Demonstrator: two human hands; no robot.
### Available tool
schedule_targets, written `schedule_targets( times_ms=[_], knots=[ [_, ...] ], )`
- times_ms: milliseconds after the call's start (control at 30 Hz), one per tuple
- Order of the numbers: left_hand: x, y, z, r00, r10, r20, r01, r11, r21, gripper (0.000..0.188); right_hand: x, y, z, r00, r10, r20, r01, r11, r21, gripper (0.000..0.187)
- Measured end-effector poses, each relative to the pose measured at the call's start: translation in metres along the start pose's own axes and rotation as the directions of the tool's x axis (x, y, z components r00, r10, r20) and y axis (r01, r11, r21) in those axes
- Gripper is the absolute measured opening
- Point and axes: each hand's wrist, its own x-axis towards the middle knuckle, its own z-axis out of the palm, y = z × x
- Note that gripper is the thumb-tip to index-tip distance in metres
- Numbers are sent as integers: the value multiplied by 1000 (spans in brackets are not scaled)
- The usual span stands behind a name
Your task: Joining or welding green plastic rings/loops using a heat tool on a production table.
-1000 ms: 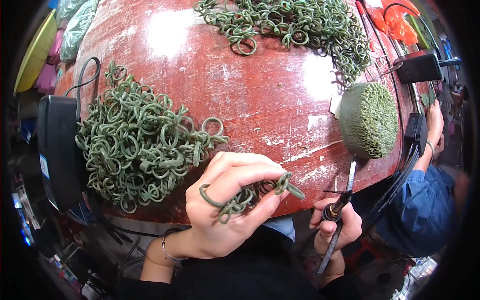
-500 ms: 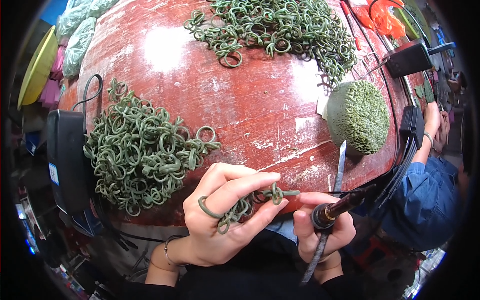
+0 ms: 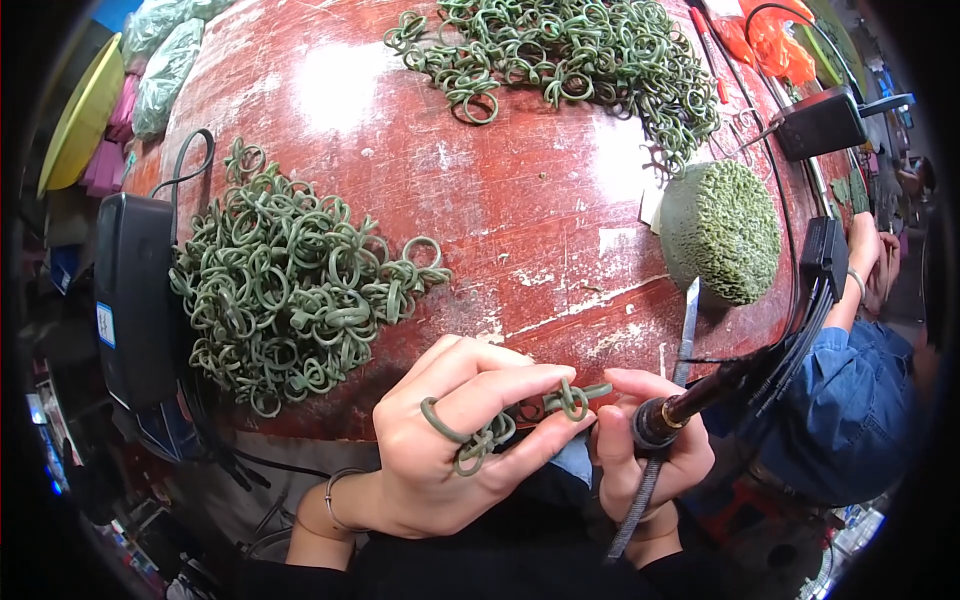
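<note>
My left hand (image 3: 450, 440) is closed around several green wax-like rings (image 3: 485, 445). Its thumb and index finger pinch one green ring (image 3: 573, 400), and another rests over the fingers. My right hand (image 3: 655, 450) is closed, fingertips close to the pinched ring. It grips a dark-handled pen-like tool (image 3: 700, 396) pointing up to the right, along with a slim metal blade tool (image 3: 687, 335) whose textened shaft runs down past the palm. A heap of green rings (image 3: 285, 290) lies beyond my left hand, and a second heap (image 3: 580, 60) lies at the far side.
A round block with a rough green top (image 3: 725, 232) stands on the red worn table (image 3: 460, 200), right of centre. Black boxes stand left (image 3: 135, 300) and right (image 3: 818, 122), with cables nearby. At the right edge another person's arm (image 3: 850, 290) reaches in.
Both hands appear slightly farther right in the picture, still holding the rings and tools. The view has shifted a little; the heaps look unchanged.
</note>
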Motion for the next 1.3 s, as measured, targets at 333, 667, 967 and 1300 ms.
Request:
schedule_targets(
  times_ms=[333,667,967,1300],
  knots=[
    [3,8,-7,1000,-20,2,20,1000,-18,35,0,-3,0,980,169,103,-188,954,234,18],
    [2,16,-12,1000,-17,25,18,999,-51,31,1,-2,2,984,129,123,-164,926,341,17],
    [3,12,-11,1000,11,24,-10,999,-50,23,0,-2,2,976,193,103,-216,925,313,18],
    [11,1,0,991,22,129,3,982,-190,18,-6,-9,-10,997,64,34,-71,958,279,23]
  ],
)
